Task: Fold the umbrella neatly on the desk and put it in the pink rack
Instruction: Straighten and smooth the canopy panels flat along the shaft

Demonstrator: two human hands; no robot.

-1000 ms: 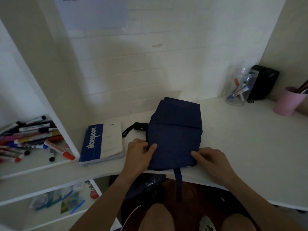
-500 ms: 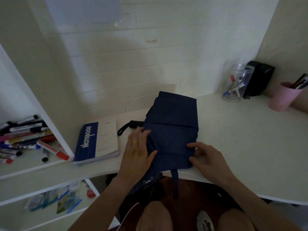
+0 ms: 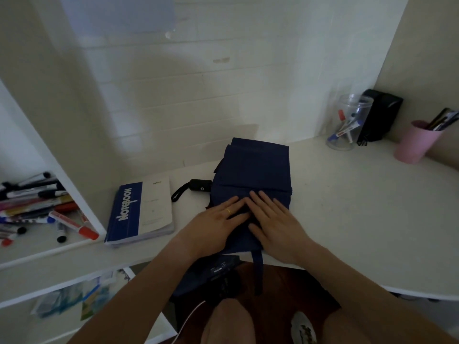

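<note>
While your two palms cover the near half of the navy umbrella (image 3: 253, 167), you cannot see how the canopy folds lie beneath them. Your left hand (image 3: 216, 225) and right hand (image 3: 275, 219) both rest flat on the fabric with fingers stretched out and fingertips meeting near the middle; neither grip is closed on anything, they only press down.

The umbrella lies folded flat on the white tabletop (image 3: 347, 207), near its front edge. A closing strap (image 3: 258, 271) hangs from the umbrella's near edge, over the tabletop's edge and toward your lap, and more dark fabric bunched below that edge is too dim to make out. The umbrella's black handle (image 3: 200, 186) pokes out from its left side, with a wrist loop (image 3: 180, 193) curling further left on the tabletop.

Left of the umbrella, past the handle, a blue-and-white book marked "Notebook" (image 3: 139, 212) lies flat. Further left of the umbrella, behind an upright white panel, a shelf (image 3: 37, 247) carries a loose heap of markers (image 3: 37, 207), partly cut off by the frame.

Well to the right of the umbrella and back toward the wall stands a clear jar (image 3: 347, 125) holding pens, touching or just beside a black case (image 3: 377, 115) that leans in the corner. Right of those stands the pink rack (image 3: 414, 142), a cup-shaped holder with dark items poking from its top, cut off at the frame's edge. Nothing lies on the tabletop between the umbrella and the rack.
</note>
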